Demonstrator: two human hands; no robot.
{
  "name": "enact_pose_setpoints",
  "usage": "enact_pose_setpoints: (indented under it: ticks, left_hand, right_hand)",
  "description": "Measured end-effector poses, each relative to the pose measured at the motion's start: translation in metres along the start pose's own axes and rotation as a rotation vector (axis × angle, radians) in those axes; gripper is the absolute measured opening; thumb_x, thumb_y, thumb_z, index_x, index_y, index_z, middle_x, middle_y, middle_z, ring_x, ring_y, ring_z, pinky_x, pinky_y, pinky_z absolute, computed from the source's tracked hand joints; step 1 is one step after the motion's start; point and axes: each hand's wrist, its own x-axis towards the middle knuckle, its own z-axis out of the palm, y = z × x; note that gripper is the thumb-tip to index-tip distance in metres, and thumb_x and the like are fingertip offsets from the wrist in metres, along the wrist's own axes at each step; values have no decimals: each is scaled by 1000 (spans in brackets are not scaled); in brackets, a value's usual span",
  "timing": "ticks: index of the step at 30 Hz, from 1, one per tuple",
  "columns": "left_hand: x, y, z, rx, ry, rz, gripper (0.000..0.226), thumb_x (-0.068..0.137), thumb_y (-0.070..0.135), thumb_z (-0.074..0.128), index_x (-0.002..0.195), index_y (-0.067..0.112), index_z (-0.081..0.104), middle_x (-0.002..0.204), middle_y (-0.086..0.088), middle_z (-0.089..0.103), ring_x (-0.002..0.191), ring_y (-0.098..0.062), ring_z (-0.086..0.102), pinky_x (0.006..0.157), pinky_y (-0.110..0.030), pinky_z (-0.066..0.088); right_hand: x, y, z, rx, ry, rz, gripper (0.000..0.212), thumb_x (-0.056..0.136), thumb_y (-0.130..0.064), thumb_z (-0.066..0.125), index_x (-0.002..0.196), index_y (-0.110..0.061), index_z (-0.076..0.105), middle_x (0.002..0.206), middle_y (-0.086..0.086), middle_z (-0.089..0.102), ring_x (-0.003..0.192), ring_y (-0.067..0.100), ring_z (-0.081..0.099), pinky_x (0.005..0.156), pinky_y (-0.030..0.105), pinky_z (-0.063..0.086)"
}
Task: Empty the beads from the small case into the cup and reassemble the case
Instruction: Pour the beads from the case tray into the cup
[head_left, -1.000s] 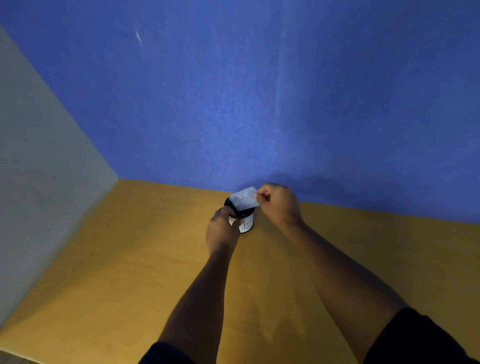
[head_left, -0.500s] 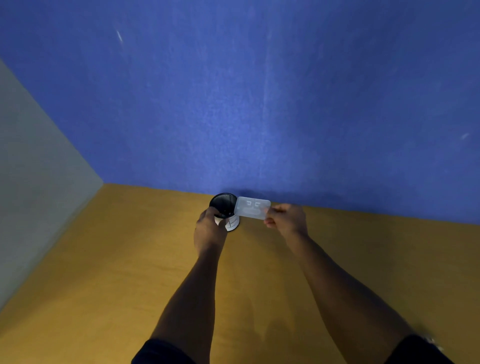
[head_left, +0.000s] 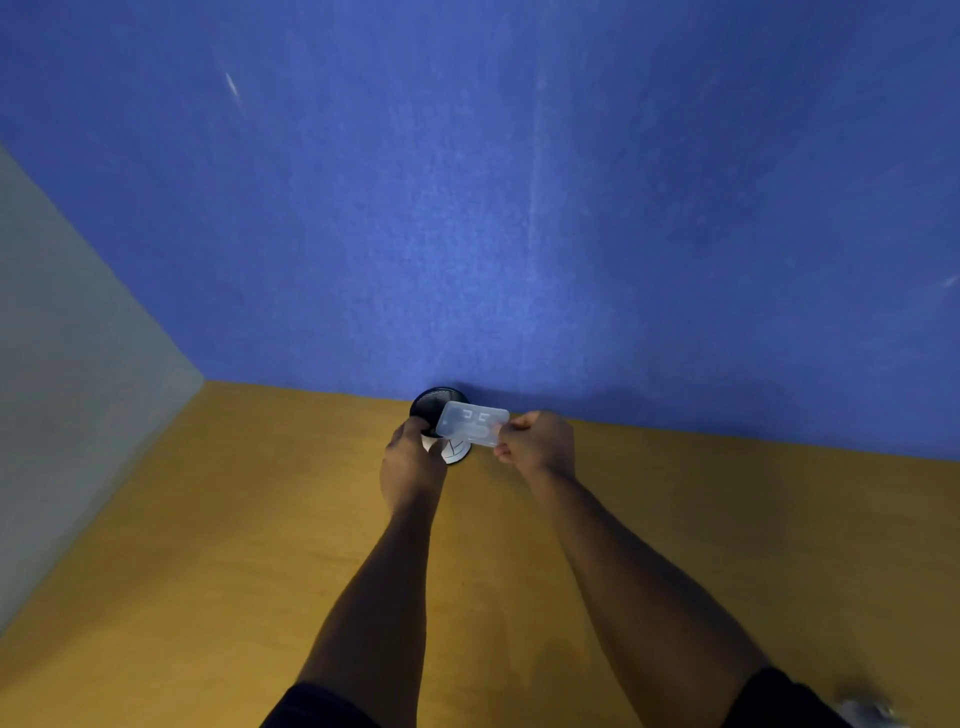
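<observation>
A small cup (head_left: 435, 408) with a black inside and a white outer wall stands on the wooden table, close to the blue wall. My left hand (head_left: 411, 465) wraps around the cup's near side and holds it. My right hand (head_left: 537, 440) pinches the right end of a small clear plastic case (head_left: 471, 423). The case is held flat-faced toward me, its left end over the cup's right rim. No beads can be made out in the case or the cup.
The yellow wooden table (head_left: 208, 545) spreads around both arms. A blue wall (head_left: 519, 208) rises right behind the cup and a grey panel (head_left: 62, 389) closes off the left side. A blurred pale object (head_left: 865, 712) lies at the bottom right corner.
The case was tilted over the cup's mouth a second ago; my right hand has drawn it rightward and turned it flat-faced. My left hand stays on the cup. The view tipped upward.
</observation>
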Motion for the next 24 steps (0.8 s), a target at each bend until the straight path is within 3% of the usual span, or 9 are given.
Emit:
enact_pose_setpoints:
  ticks: [5,8,11,14,18,24]
  left_hand:
    - [4,-2,0,9,-14,17,37,88,21,73,122,13,60,121,-8,70,109,-30,67,81,-41,59]
    - [0,-1,-1,16,-23,26,51,86,26,75,131,16,54,136,-7,61,116,-32,63,80,-41,57]
    - [-9,3,-3,57,-5,58,75,81,35,78,146,18,43,160,-8,38,140,-33,47,101,-47,51]
    - [-23,7,-6,159,31,243,90,79,46,79,152,12,38,163,-11,33,151,-29,32,115,-46,40]
    - [-56,21,-5,242,-60,429,93,83,52,72,156,12,32,165,-6,31,151,-22,34,110,-41,45]
    - [-122,41,14,279,-301,460,84,90,54,62,158,18,28,162,0,37,138,-23,52,101,-40,53]
  right_hand:
    - [2,-1,4,-16,7,-12,17,88,-18,74,90,-1,73,76,14,77,66,23,77,68,39,65]
    - [1,0,1,26,4,-4,15,89,-16,74,92,-1,72,76,15,76,68,25,77,70,39,65]
    - [-3,3,-8,71,6,-16,17,88,-15,74,91,1,72,75,18,75,63,26,73,69,40,65]
    - [-8,8,-26,84,28,-30,11,88,-15,75,85,-5,71,69,15,72,59,23,68,67,40,63]
    - [-20,25,-62,98,38,-27,13,87,-11,73,88,1,72,66,16,68,55,24,63,63,38,59]
    - [-59,71,-124,80,26,30,18,84,-10,76,71,1,72,59,16,65,40,11,53,46,21,49]
